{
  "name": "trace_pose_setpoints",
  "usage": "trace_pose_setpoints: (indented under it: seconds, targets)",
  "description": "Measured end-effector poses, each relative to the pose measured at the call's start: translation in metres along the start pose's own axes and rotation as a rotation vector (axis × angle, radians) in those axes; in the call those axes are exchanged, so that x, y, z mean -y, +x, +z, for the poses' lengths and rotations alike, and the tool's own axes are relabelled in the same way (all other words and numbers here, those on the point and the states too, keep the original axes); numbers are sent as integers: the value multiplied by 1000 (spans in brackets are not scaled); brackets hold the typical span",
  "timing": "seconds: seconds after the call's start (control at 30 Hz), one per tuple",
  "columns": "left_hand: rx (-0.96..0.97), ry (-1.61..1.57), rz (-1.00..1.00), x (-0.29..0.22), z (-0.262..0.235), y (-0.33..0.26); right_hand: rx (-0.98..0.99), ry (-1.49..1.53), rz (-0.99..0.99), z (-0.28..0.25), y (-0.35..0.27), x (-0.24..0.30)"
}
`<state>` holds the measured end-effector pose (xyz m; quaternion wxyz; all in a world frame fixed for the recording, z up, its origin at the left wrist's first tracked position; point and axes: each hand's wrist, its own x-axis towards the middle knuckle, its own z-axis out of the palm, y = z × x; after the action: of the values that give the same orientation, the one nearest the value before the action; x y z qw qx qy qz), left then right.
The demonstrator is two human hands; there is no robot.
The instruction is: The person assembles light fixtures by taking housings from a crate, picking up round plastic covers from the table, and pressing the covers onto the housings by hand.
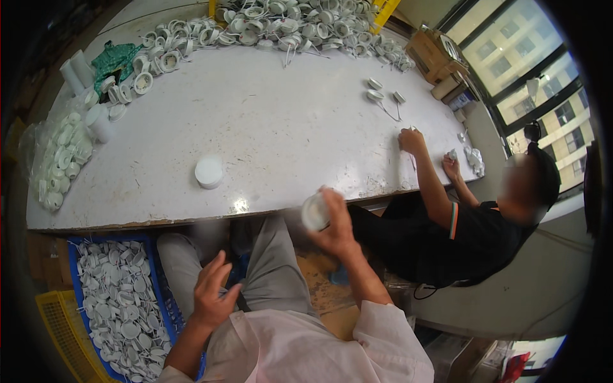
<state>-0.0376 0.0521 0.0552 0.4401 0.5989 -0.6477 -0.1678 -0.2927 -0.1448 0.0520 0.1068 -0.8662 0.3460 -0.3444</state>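
My right hand [338, 225] grips a round white lamp housing [315, 212] by its side, over the table's front edge. The housing is slightly blurred. Above my lap hangs my left hand [214, 292], fingers apart and nothing in them. A short white cylinder [209, 171] stands on the white table [268, 127], ahead of my left hand and apart from both hands. Left of my legs, a blue crate [155, 271] is full of small round white lamp parts [124, 313] with wires.
A large heap of white lamp housings [287, 25] covers the table's far side. A bag of white rings [64, 156] lies at the left edge. At the right sits a co-worker [460, 246], both hands over the table, near several loose lamp parts [375, 96]. Cardboard boxes [431, 54] stand behind.
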Motion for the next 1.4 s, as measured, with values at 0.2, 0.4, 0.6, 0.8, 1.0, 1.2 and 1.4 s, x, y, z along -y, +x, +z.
trace_pose_setpoints:
  seconds: [0.2, 0.4, 0.6, 0.8, 1.0, 1.2, 1.4]
  targets:
    - [326, -4, -158, -5, 36, 22, 388, 598, -9, 31, -18, 77]
    - [174, -200, -380, 12, 25, 8, 558, 681, -16, 55, -4, 107]
    - [-38, -381, -429, 38, 24, -9, 527, 641, -100, 74, 33, 107]
    - [-226, -324, -429, 44, 18, -12, 143, 583, 586, 142, 114, 53]
    - [-210, -302, -457, 44, 21, -21, 298, 271, 452, 177, 146, 45]
    - [-214, -353, -500, 49, 14, -17, 127, 709, 606, 173, 143, 42]
    - [-209, -324, -484, 51, 17, -15, 180, 1047, 805, 146, 119, 41]
